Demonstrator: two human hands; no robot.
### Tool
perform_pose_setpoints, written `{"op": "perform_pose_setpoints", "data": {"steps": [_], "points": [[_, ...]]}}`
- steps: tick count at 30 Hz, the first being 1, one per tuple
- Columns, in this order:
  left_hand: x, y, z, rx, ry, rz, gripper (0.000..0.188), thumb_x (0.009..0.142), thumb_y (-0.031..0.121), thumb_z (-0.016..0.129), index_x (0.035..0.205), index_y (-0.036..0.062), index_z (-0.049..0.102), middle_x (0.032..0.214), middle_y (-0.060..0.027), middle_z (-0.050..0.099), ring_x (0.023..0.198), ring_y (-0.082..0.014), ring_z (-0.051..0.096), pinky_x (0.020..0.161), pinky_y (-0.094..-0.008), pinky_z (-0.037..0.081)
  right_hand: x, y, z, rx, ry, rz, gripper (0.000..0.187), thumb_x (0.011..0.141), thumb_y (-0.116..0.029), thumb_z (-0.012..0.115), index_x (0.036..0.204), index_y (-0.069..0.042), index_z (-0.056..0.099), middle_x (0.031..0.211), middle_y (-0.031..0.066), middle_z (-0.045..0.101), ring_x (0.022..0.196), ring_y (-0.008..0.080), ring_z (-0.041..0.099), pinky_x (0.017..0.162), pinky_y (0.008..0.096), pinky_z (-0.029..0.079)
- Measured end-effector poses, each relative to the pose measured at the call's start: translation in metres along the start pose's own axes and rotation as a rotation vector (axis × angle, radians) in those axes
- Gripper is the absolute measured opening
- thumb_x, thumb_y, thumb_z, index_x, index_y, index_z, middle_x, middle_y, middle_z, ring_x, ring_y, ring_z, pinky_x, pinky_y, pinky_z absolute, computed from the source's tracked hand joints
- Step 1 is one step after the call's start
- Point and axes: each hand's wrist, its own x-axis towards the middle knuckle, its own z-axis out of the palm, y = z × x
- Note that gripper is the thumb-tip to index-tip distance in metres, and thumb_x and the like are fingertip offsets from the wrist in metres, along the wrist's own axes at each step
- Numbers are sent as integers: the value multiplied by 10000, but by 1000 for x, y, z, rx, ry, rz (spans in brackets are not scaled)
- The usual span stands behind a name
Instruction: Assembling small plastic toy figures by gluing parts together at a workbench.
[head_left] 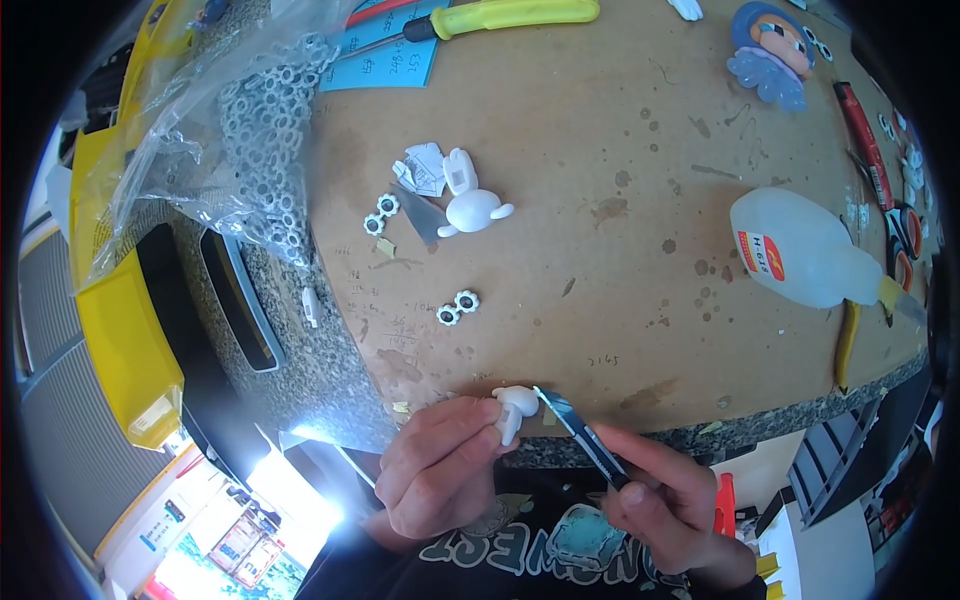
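Observation:
At the table's near edge my left hand [440, 465] pinches a small white plastic figure part [517, 402], rounded with an ear-like lobe. In my right hand [665, 495] is a slim dark craft knife [582, 437], its tip close beside the white part; whether they touch I cannot tell. Farther up the board lies another white figure part [472, 208] with a long ear and short stubs. A grey blade-shaped piece [420, 213] lies beside it, near a crumpled white paper scrap [422, 168]. Two pairs of flower-shaped rings [458, 307] lie on the board.
A clear bag of small rings [265, 140] sits at the left. At the far side is a yellow-handled screwdriver [515, 15] on a blue note [385, 62]. On the right are a white squeeze bottle [800, 250], scissors [903, 235] and a blue-haired figurine [772, 52].

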Motion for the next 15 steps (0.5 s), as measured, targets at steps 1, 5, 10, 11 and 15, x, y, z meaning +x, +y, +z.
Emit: {"op": "perform_pose_setpoints", "data": {"steps": [1,5,10,11,15], "points": [[0,0,1,1,0,0,218,722,-131,672,874,-38,547,852,-194,617,687,-242,643,557,-276,531,0,0,0,-41,52,-47,444,882,20,505,1321,53,454,577,30,513,469,48,429,468,202,390],[0,1,0,6,18,-7,212,730,-118,677,875,-35,546,854,-188,613,696,-240,643,570,-276,530,2,-8,1,-298,3,-59,427,905,-85,499,1291,93,452,622,62,555,498,76,477,479,229,381],[0,1,1,5,11,-5,216,733,-106,685,879,-30,545,862,-185,611,705,-243,644,578,-278,530,6,6,5,-451,20,-266,417,871,-34,520,1264,101,480,629,99,586,474,138,544,492,255,448],[-1,0,2,4,8,-4,215,736,-100,688,880,-30,545,864,-184,612,708,-242,645,580,-277,530,7,6,6,-451,22,-265,417,871,-34,520,1264,101,480,629,99,586,474,138,544,492,255,448],[-1,0,2,10,12,-10,213,740,-82,697,881,-28,546,869,-184,614,712,-240,646,582,-276,531,8,6,7,-555,21,-327,433,838,16,524,1258,112,478,618,97,578,451,138,538,459,251,434]]}}
